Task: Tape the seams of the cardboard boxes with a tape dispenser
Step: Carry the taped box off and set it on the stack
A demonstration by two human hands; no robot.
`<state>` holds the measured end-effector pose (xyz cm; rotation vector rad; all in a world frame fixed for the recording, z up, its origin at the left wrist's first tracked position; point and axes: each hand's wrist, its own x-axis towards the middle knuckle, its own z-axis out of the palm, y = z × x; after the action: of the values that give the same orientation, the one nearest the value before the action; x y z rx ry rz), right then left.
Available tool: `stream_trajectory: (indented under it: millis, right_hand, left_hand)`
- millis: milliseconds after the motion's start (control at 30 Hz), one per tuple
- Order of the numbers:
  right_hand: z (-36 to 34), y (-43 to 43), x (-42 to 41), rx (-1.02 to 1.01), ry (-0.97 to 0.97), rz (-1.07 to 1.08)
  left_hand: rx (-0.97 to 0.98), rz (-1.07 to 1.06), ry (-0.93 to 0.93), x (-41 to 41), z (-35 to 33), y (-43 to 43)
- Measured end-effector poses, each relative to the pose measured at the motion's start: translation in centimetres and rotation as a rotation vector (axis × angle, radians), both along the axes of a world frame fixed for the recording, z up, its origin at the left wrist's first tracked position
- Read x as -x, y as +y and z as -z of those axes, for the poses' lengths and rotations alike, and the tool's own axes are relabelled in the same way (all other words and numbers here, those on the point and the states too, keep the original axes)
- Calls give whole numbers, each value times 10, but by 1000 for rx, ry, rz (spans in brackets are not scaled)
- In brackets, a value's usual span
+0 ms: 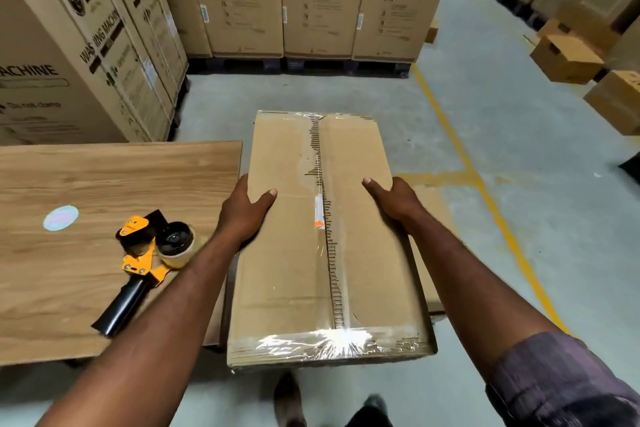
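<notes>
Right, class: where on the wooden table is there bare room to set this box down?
Bare: the far strip of the table, beyond the sticker and tape dispenser; also the near-left corner. Crowded: the near-right part, around the dispenser.

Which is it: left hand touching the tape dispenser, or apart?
Apart. Head view: left hand grips the cardboard box edge; bare table shows between it and the tape dispenser lying there.

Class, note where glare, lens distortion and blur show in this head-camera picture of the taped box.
Head view: glare on the clear tape at the near edge of the cardboard box; the wide-angle lens bows the washing machine boxes at left; their small print is blurred; the tape dispenser is sharp.
</notes>
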<state>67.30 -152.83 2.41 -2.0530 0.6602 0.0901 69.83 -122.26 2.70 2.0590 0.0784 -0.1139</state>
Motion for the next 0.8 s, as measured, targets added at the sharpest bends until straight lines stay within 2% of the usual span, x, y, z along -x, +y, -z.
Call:
stream_trajectory:
  millis: [467, 800]
  right_hand:
    - [93, -98, -75, -50, 49, -43]
    - [193, -144, -114, -105, 87, -31]
  left_hand:
    - [-41, -75, 149, -66, 100, -109]
    - [34, -87, 213, -104, 193, -159]
